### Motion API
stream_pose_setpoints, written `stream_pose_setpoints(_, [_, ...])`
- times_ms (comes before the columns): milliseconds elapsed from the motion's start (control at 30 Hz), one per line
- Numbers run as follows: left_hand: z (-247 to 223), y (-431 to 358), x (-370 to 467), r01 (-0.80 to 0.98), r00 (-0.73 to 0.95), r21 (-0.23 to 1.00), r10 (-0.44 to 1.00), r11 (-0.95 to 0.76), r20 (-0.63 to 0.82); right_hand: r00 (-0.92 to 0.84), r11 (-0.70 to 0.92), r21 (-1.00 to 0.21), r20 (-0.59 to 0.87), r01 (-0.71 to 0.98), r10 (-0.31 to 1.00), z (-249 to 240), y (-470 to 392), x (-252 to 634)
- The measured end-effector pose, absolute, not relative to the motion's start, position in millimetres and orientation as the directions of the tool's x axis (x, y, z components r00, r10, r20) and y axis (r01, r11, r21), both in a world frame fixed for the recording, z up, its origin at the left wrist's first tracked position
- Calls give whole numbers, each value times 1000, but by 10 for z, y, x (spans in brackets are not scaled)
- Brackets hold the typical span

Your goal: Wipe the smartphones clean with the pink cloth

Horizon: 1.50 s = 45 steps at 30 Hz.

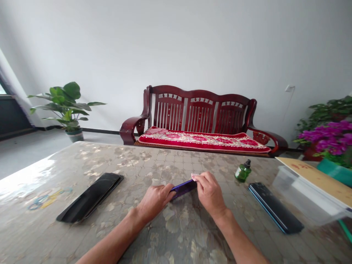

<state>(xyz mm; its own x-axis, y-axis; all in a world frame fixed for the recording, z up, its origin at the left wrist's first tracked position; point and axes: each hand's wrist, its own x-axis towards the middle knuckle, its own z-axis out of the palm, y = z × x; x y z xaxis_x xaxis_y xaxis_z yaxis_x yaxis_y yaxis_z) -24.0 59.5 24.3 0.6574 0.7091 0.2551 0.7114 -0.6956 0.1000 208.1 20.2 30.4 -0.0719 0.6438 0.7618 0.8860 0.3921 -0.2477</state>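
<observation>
A flat purple-blue object (pixel 183 189), perhaps a phone, is tilted above the patterned table (pixel 176 234). Its left end is between the thumb and fingers of my left hand (pixel 157 198). My right hand (pixel 210 190) is closed at its other end and pinches a small white and pink piece (pixel 194 177), like a tissue or cloth, against the far corner. What the right fingers cover is hidden. To the left lie black flat devices (pixel 92 198), stacked or side by side. On the right lies a dark phone-like stack with a blue edge (pixel 275 207).
A green spray bottle (pixel 243 171) stands right of my hands. A clear plastic box (pixel 305 194) with a tan board (pixel 319 179) on it is at the right, beside purple flowers (pixel 330 137). Coloured bands (pixel 48 198) lie far left. Beyond the table is a wooden bench (pixel 200 113).
</observation>
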Motion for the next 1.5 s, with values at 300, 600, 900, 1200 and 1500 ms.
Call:
stream_pose_setpoints(300, [300, 608, -208, 708, 678, 94, 711, -700, 186, 66, 339, -376, 747, 863, 661, 261, 267, 2200])
stream_pose_setpoints(600, [368, 606, -207, 724, 674, 75, 726, -686, 137, 24, 393, -370, 753, 842, 657, 260, 252, 2142])
stream_pose_setpoints(900, [391, 577, -182, 701, 708, 16, 698, -713, 103, 281, 268, -648, 614, 713, 738, 207, 318, 2270])
stream_pose_setpoints(1200, [538, 631, -40, 727, 687, -2, 726, -687, 34, 424, 160, -779, 487, 606, 764, -19, 371, 2399])
stream_pose_setpoints(1500, [541, 643, 351, 705, 705, 40, 706, -708, 68, 439, 142, -795, 463, 590, 770, -99, 309, 2374])
